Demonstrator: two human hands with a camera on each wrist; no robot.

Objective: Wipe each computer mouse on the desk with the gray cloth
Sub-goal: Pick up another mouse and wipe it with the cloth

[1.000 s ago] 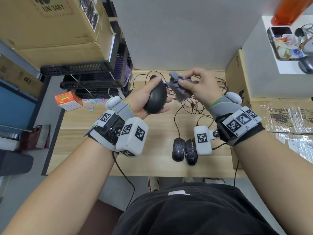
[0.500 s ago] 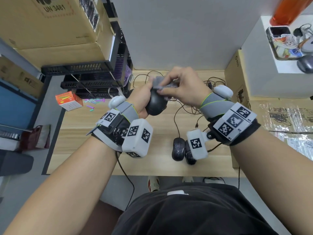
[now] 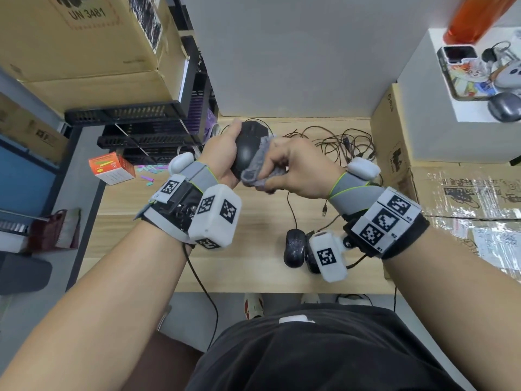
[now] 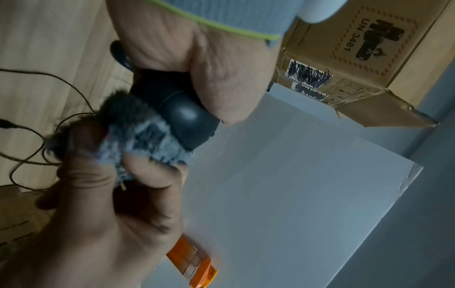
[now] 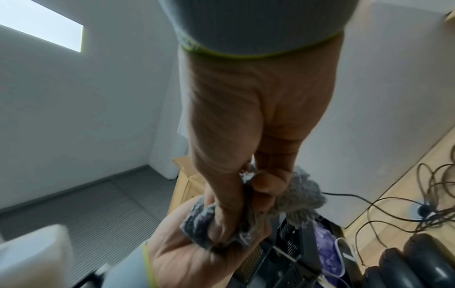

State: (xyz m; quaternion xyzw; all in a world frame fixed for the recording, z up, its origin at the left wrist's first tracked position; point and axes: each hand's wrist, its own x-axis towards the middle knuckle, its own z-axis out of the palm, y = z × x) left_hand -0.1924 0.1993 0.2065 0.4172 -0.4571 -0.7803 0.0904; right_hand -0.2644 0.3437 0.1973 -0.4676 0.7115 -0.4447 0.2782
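Note:
My left hand grips a black computer mouse above the wooden desk; the same mouse shows in the left wrist view. My right hand holds the bunched gray cloth and presses it against the mouse's right side. The gray cloth wraps the mouse's lower end, and the gray cloth bulges out between my right fingers. Two more black mice lie side by side near the front edge, one partly hidden by my right wrist device.
Tangled cables lie at the desk's back right. Cardboard boxes stand on the right, black trays and a large box on the left. An orange-and-white small box sits off the desk's left edge.
My right hand has drawn the cloth from the top of the mouse down its right side, toward me. My left hand has turned the mouse more upright and still holds it.

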